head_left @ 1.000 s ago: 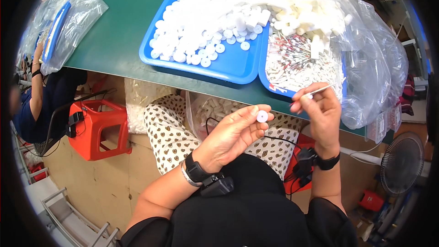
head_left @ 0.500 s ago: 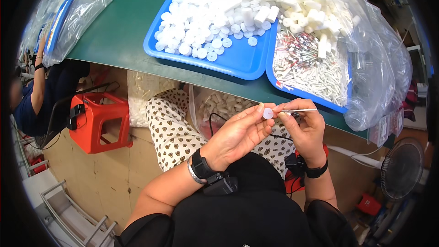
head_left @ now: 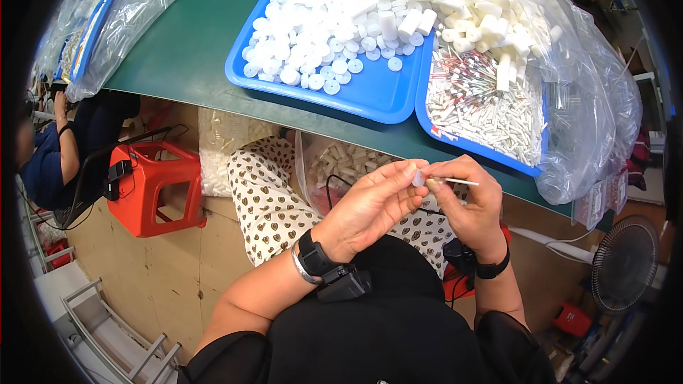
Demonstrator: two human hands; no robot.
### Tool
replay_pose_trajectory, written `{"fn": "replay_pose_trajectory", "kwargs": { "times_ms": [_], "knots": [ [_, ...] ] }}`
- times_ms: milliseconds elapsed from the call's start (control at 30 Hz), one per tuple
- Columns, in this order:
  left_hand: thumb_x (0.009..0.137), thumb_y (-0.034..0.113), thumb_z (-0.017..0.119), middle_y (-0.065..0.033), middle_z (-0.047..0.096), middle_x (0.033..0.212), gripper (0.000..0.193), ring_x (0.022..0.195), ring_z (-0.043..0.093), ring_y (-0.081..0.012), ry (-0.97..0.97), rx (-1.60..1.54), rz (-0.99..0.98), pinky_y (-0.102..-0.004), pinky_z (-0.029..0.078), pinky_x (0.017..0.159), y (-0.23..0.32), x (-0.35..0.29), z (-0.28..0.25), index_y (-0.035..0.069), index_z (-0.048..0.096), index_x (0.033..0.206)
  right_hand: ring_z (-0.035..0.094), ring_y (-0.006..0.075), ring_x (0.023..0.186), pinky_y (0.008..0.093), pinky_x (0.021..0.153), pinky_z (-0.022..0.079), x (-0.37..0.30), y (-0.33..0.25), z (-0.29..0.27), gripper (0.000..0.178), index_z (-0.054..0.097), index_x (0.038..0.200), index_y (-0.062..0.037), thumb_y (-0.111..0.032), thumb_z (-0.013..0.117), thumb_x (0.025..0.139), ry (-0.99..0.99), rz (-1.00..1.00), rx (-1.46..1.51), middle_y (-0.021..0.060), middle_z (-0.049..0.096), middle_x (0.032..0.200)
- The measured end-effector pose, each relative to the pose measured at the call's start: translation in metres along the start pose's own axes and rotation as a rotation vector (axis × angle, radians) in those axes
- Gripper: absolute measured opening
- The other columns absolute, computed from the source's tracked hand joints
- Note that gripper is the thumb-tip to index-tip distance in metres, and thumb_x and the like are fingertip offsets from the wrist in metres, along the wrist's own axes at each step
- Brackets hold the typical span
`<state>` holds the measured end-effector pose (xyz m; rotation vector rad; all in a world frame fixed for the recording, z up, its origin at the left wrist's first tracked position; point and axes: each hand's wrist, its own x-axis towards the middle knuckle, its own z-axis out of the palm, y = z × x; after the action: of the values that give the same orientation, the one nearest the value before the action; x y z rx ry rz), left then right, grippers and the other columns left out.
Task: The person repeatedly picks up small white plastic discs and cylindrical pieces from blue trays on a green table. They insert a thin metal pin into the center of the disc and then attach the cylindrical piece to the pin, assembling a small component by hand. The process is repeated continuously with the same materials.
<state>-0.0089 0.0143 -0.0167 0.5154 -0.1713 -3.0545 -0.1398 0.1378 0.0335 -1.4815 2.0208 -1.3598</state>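
Over my lap, just off the table edge, my left hand (head_left: 376, 205) pinches a small translucent white disc (head_left: 418, 179) between thumb and fingertips. My right hand (head_left: 475, 206) grips a thin white stick (head_left: 464, 182), its inner end close against the disc. Fingers hide whether the two are joined. Beyond my hands, a blue tray (head_left: 356, 102) bears a heap of white discs (head_left: 306, 46) with center holes. Beside it on the right, a second blue tray (head_left: 491, 156) holds many thin white pieces (head_left: 491, 119), some with red parts, and thick white cylinders (head_left: 489, 27).
Clear plastic bags (head_left: 594, 99) drape over the right tray. Under the green table (head_left: 185, 50) stands a bag of white pieces (head_left: 341, 165). A red stool (head_left: 158, 188) is at left, a fan (head_left: 625, 263) at right. At far left sits another person (head_left: 50, 160).
The disc has turned from facing me to a more slanted view. The stick's outer end has dipped as my right fingers shifted. The other person's hand has come down from their tray.
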Motion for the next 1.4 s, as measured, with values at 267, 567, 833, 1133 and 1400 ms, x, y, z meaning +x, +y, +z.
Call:
{"fn": "replay_pose_trajectory", "kwargs": {
  "times_ms": [267,567,833,1133,1400],
  "knots": [
    [0.1,0.018,0.06,-0.0041,0.065,0.101,0.026,0.089,0.064,-0.0107,0.081,0.119,0.082,-0.025,0.053,0.08,0.005,-0.002,-0.001,0.001,0.059,0.12,0.061,0.0112,0.085,0.0276,0.069,0.054,0.004,-0.02,-0.008,0.024,0.064,0.113,0.0018,0.0,0.066,0.089,-0.055,0.565,0.511,0.0117,0.064,0.113],
    [0.1,0.019,0.06,-0.0055,0.067,0.104,0.031,0.089,0.064,-0.0097,0.079,0.25,0.107,-0.0232,0.052,0.082,0.001,-0.006,0.003,-0.001,0.059,0.124,0.06,0.019,0.061,0.0296,0.057,0.046,0.002,-0.019,-0.011,0.012,0.068,0.097,0.0031,-0.008,0.066,0.091,-0.2,0.434,-0.063,0.0123,0.066,0.075],
    [0.101,0.026,0.058,-0.002,0.065,0.1,0.033,0.088,0.06,-0.009,0.05,0.151,0.058,-0.027,0.05,0.081,-0.007,-0.002,-0.007,0.002,0.059,0.124,0.06,0.0253,0.06,0.036,0.054,0.046,-0.002,-0.008,0.009,0.012,0.066,0.093,-0.0004,0.001,0.066,0.08,-0.064,-0.163,-0.571,0.0085,0.058,0.067],
    [0.102,0.026,0.057,0.001,0.059,0.088,0.033,0.078,0.054,-0.0083,0.024,0.117,0.002,-0.0271,0.049,0.077,-0.007,0.001,-0.015,0.002,0.059,0.124,0.059,0.0251,0.059,0.0352,0.054,0.046,0.001,0.004,0.006,0.012,0.065,0.094,-0.0011,-0.001,0.066,0.082,-0.142,-0.214,-0.533,0.0081,0.056,0.065],
    [0.102,0.026,0.057,0.001,0.057,0.084,0.037,0.076,0.055,-0.0072,0.107,0.207,0.105,-0.0246,0.051,0.075,-0.001,-0.002,-0.003,-0.002,0.058,0.126,0.062,0.0274,0.06,0.0369,0.055,0.048,0.019,-0.009,-0.009,0.005,0.068,0.088,-0.0021,-0.006,0.069,0.086,-0.15,-0.106,-0.389,0.0105,0.064,0.071]
  ]
}}
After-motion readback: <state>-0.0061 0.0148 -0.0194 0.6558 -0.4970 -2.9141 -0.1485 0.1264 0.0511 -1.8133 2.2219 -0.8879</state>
